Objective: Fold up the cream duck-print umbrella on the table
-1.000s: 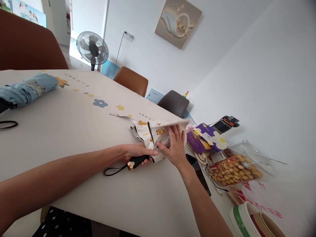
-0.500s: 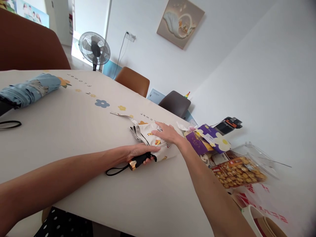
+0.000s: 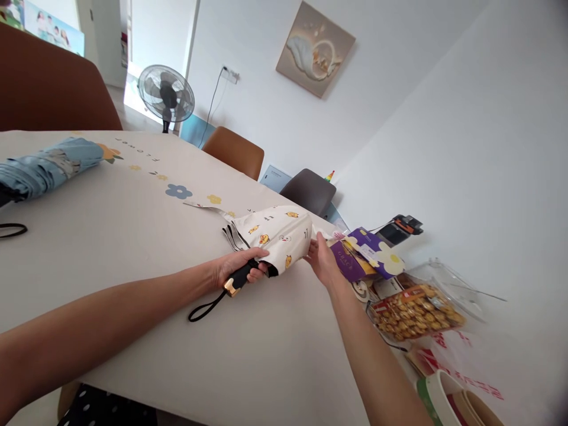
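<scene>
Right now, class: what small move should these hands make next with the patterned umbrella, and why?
Probably the right hand should twist the canopy tighter around the shaft while the left hand grips the black handle: the fabric is bunched loosely, and its closing strap lies loose on the table.

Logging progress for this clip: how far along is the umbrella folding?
Done: the blue umbrella lies folded aside; the white umbrella is gathered. In hand: left hand holds its handle, right hand is at its far end. Left: the closing strap lies loose on the table, unwrapped.
</scene>
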The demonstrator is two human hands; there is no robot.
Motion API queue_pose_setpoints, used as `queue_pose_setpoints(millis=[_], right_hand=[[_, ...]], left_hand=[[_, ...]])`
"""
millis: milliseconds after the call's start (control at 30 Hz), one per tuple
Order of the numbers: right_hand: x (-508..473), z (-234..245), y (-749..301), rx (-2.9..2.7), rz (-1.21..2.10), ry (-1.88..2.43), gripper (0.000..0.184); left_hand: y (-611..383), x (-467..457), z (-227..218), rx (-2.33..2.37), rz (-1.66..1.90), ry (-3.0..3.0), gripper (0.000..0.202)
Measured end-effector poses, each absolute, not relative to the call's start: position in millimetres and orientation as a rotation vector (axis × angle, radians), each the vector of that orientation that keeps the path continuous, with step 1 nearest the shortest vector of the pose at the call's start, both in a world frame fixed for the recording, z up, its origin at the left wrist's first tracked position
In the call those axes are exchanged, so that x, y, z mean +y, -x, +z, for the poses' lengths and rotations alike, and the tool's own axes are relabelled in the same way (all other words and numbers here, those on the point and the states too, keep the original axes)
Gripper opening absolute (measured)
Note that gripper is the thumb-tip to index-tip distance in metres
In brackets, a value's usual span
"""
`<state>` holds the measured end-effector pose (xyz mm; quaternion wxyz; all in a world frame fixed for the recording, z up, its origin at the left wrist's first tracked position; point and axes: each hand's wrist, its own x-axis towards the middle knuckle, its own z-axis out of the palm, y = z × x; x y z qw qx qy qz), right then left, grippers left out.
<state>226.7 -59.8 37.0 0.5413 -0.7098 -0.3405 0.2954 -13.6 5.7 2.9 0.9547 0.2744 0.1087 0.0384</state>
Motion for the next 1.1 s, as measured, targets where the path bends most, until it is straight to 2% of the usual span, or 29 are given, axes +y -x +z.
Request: queue_pose_setpoints(millis=[167,333,500,600,833,1100], right_hand=[[-78.0,11.1,-228.0,-0.646,0.691,1.605,0.036],[-89.5,7.4,-232.5,-0.596,0.779,1.455,0.025],[-98.7,9.1,-226.0,-0.558,0.903,1.284,0.030],[-101.4,15.6,-223.1,-0.478,0.923,1.325,0.027],[-103.3,42.9,-228.8,-0.511,0.603,1.432,0.026],[-115.8,18.0,-239.6,-0.482,0.439,1.735,0.026]], left_hand=[[12.3,3.5,-0.9,0.195,0.082,-0.599,0.020],[10.9,3.9,-4.8,0.170,0.078,-0.639,0.024],[11.3,3.9,-4.1,0.185,0.088,-0.661,0.026],[11.3,1.7,-2.9,0.212,0.113,-0.686,0.025],[6.9,-3.9,-5.9,0.383,0.225,-0.800,0.028],[10.0,-14.4,7.6,0.518,0.298,-0.928,0.025]])
